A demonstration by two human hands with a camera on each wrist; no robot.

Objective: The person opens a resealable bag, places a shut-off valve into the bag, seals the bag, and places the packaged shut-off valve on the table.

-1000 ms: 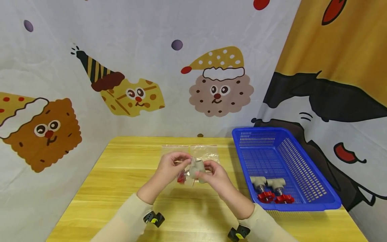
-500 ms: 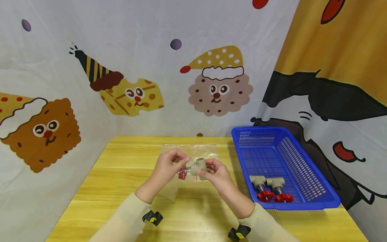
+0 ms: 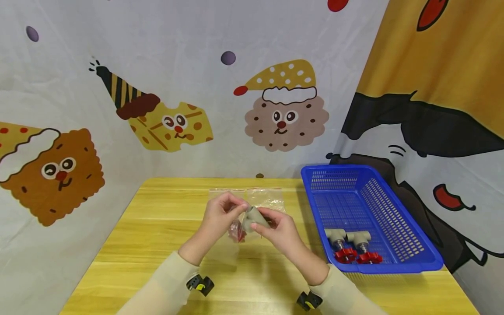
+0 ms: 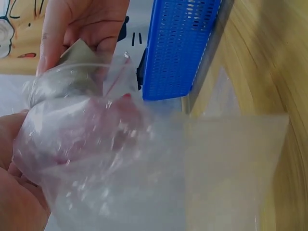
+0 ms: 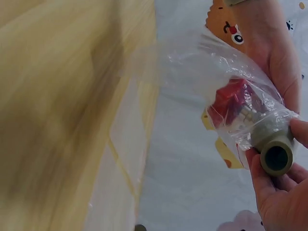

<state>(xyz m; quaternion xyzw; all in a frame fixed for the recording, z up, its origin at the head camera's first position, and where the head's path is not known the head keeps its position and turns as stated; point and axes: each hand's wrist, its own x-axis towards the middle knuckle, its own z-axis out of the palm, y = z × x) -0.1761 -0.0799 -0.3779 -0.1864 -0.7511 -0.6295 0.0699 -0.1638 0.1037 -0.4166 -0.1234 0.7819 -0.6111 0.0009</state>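
Observation:
A stop valve (image 3: 256, 218) with a grey pipe body and a red handwheel (image 5: 228, 103) is partly inside a clear plastic bag (image 4: 130, 168). Its pipe body sticks out of the bag's mouth, while the handwheel is still covered by the film. My right hand (image 3: 280, 226) grips the grey body between thumb and fingers. With thumb and fingertips, my left hand (image 3: 216, 216) pinches the bag near its mouth. The bag's loose end hangs below, seen large in the left wrist view. Both hands are above the middle of the table (image 3: 165, 218).
To the right stands a blue plastic basket (image 3: 387, 268). Two similar valves, one (image 3: 336, 236) beside the other (image 3: 360, 238), lie at its near end. Flat clear zip bags (image 3: 269, 199) lie on the table behind the hands. A printed curtain (image 3: 185, 57) hangs beyond the table.
The valve's body has tilted in my right hand. The bag with the red handwheel has shifted slightly lower in view. Both hands stay nearly in place.

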